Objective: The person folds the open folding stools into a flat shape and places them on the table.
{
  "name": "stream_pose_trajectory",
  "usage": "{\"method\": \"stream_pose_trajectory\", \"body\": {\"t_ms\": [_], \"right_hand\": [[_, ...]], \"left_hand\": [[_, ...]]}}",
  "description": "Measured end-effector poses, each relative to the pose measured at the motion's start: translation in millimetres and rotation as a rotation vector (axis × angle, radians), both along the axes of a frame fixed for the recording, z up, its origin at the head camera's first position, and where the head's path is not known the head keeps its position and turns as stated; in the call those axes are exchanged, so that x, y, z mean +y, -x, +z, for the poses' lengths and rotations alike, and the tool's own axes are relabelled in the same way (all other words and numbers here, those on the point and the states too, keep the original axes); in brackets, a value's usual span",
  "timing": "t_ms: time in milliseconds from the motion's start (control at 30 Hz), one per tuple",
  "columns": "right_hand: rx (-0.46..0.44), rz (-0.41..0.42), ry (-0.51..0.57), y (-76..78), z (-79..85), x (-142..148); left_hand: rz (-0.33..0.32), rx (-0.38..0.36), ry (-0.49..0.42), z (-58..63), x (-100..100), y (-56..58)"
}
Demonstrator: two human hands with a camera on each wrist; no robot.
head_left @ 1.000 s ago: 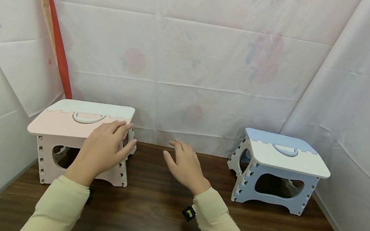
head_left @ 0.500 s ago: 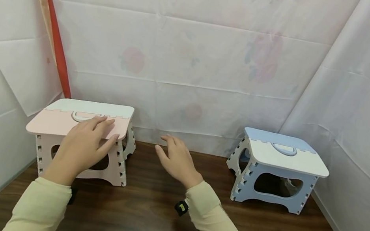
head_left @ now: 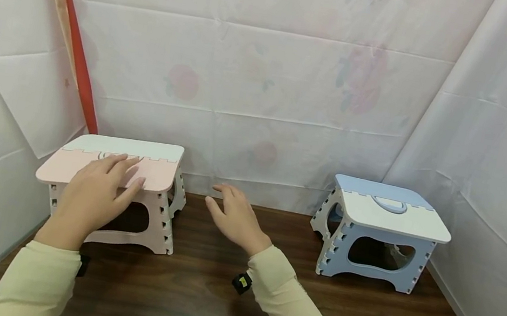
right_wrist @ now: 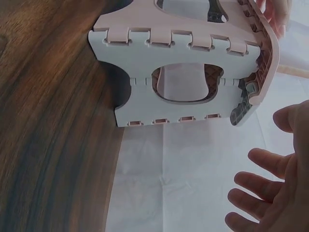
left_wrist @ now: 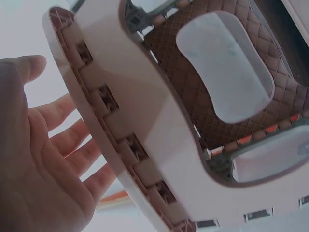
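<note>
A pink and white folding step stool stands unfolded on the left of the table. Over its pink top is my left hand, fingers extended and partly covering the stool's handle; whether they touch the top is unclear. In the left wrist view, the left hand lies beyond the edge of the stool's top, thumb apart from it. My right hand hovers to the right of this stool, fingers loosely extended and holding nothing. The right wrist view has the right hand apart from the stool.
A blue and white folding step stool stands unfolded on the right side of the dark wooden table. White printed cloth hangs behind and along both sides. A red ribbon runs down the left corner.
My left hand has moved left across the pink stool, from its right end to near the handle. The right hand has shifted slightly left. Both stools stay in place.
</note>
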State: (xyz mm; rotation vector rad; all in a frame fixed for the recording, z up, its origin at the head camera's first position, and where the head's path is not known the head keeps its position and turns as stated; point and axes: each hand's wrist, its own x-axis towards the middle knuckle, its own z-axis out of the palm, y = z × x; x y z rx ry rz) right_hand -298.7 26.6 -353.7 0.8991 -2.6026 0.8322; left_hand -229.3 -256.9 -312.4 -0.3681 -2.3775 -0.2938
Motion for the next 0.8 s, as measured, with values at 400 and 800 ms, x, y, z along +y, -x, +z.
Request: {"method": "stream_pose_trajectory", "body": {"t_ms": [400, 800], "right_hand": [[-0.118, 0.046, 0.062, 2.0, 0.5, -11.8], [-0.182, 0.098, 0.136, 0.5, 1.0, -25.0]], "left_hand": [[0.096, -0.055, -0.047, 5.6, -32.0, 0.5], [0.125, -0.111, -0.109, 7.4, -59.9, -2.9]]}}
